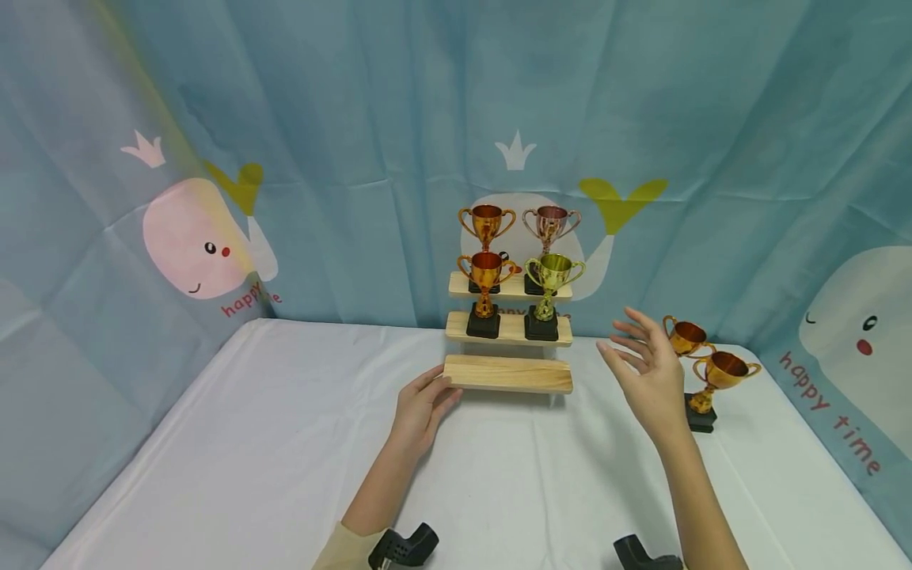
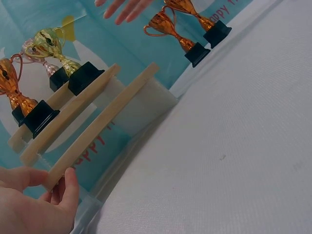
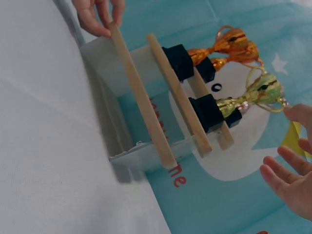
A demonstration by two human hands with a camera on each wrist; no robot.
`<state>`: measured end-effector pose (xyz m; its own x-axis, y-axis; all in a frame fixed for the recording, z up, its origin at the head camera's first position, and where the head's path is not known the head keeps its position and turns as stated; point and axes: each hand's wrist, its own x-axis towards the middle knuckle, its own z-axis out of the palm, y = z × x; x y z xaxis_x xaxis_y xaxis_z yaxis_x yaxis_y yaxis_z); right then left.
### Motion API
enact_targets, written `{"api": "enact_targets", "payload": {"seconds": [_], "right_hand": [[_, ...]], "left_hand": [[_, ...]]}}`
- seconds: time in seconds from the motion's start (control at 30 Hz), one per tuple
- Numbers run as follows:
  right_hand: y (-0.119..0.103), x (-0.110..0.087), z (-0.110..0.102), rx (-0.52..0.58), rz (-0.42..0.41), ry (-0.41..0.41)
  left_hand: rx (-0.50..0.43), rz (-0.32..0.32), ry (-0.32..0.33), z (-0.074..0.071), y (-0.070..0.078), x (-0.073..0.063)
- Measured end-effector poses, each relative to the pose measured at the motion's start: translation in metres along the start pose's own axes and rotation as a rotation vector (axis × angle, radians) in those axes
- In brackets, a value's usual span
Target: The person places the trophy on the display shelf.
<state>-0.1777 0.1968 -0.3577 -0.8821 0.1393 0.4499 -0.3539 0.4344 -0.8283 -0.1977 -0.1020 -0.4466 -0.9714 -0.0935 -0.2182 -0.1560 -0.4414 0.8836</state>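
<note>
A tiered stand with three wooden shelves stands at the back; its lowest shelf bears nothing. My left hand pinches the left end of that shelf between thumb and fingers. On the middle shelf are an orange-gold trophy cup and a yellow-gold trophy cup. Behind them, the top shelf holds another orange-gold cup and a rose-coloured cup. To the right of the stand my right hand hangs in the air, fingers spread and loosely bent, holding nothing.
Two more orange-gold trophy cups, a nearer one and one behind, stand on the white-covered table at the right, just beyond my right hand. A blue patterned curtain hangs close behind the table.
</note>
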Motion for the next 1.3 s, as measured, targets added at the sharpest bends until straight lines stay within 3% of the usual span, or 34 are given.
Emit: {"api": "enact_targets", "payload": {"seconds": [0.5, 0.73, 1.0, 1.3], "right_hand": [[-0.005, -0.009, -0.026, -0.025, -0.031, 0.056], [-0.01, -0.01, -0.042, -0.075, 0.008, 0.119], [-0.006, -0.008, -0.059, -0.187, -0.01, 0.199], [0.001, -0.007, -0.078, -0.256, 0.061, 0.266]], "left_hand": [[0.014, 0.003, -0.003, -0.001, 0.0, -0.002], [0.018, 0.003, -0.001, -0.001, 0.0, -0.002], [0.016, -0.011, 0.016, 0.001, 0.0, -0.001], [0.013, 0.0, -0.008, -0.002, -0.002, 0.002]]}}
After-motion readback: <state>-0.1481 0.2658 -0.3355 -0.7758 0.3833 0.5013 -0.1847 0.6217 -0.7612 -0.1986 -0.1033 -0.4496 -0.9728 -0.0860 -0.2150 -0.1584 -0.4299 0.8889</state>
